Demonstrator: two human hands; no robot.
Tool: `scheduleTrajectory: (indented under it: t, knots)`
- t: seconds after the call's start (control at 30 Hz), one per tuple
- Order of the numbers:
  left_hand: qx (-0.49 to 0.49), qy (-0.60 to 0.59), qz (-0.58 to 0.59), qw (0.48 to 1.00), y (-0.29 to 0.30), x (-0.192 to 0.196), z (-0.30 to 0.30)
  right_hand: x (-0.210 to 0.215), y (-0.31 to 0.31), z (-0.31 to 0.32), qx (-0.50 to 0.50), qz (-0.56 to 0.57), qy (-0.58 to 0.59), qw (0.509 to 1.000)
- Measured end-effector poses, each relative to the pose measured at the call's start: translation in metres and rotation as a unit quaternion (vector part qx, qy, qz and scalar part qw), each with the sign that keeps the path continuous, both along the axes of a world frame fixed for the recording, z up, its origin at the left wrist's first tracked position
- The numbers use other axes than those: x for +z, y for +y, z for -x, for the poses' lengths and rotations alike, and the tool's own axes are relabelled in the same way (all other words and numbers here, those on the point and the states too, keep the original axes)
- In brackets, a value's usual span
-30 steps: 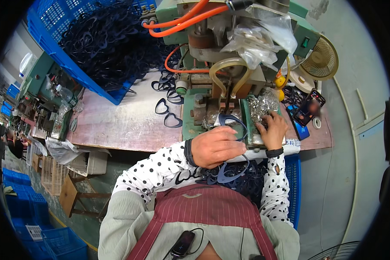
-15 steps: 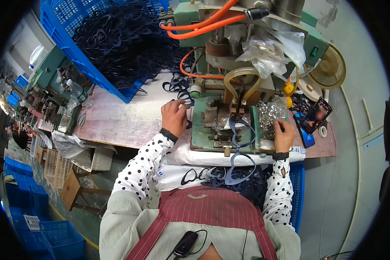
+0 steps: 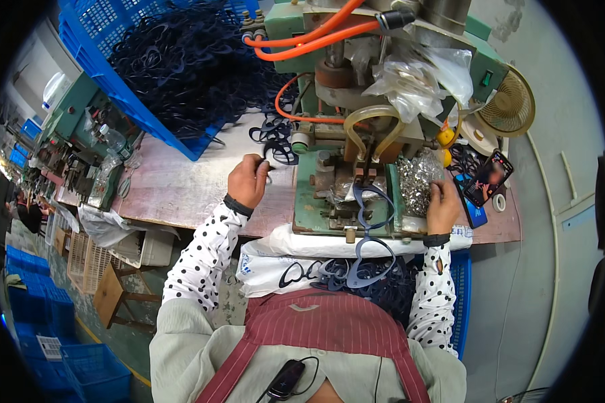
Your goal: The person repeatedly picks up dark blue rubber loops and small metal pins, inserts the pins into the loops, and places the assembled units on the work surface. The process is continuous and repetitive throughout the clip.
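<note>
My left hand point(image 3: 247, 181) is closed in a pinch on the end of a dark blue glasses frame point(image 3: 273, 149) over the tabletop, left of the green press point(image 3: 308, 201). Other dark frames lie just behind it. At the press's right side, my right hand point(image 3: 444, 207) has thumb and fingers together at the edge of a heap of small shiny metal parts point(image 3: 415, 181); whatever is between the fingertips is too small to make out. Another blue glasses frame point(image 3: 360, 225) hangs from the press under its head, one lens ring toward me.
A blue crate point(image 3: 161, 131) heaped with dark frames leans at the back left. Orange hoses point(image 3: 309, 47) and plastic bags point(image 3: 417, 84) hang around the press. A phone point(image 3: 489, 178), a tape roll point(image 3: 499, 203) and a fan point(image 3: 507, 101) stand right. More frames lie by my lap.
My left hand has drawn back left and toward me, with a dark frame now at its fingertips. My right hand has stayed by the metal parts, shifting only slightly.
</note>
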State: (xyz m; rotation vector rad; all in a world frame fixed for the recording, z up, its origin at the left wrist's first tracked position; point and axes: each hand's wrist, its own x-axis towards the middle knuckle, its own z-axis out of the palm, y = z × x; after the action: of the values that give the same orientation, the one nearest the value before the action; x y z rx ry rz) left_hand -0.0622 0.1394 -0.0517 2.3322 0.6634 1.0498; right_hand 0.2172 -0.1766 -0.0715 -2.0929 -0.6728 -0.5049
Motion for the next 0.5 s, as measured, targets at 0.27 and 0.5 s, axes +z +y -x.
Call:
scheduleTrajectory:
  t: [0.27,0.5]
  knots:
    - [-0.206,-0.109,-0.343,0.910,-0.094,0.061,-0.022,0.064,0.036,0.054,0.167,-0.144,0.162,0.962]
    - [-0.320,-0.156,-0.306,0.883,-0.138,0.071,-0.052,0.099,0.051,0.100,0.301,-0.184,0.271,0.895]
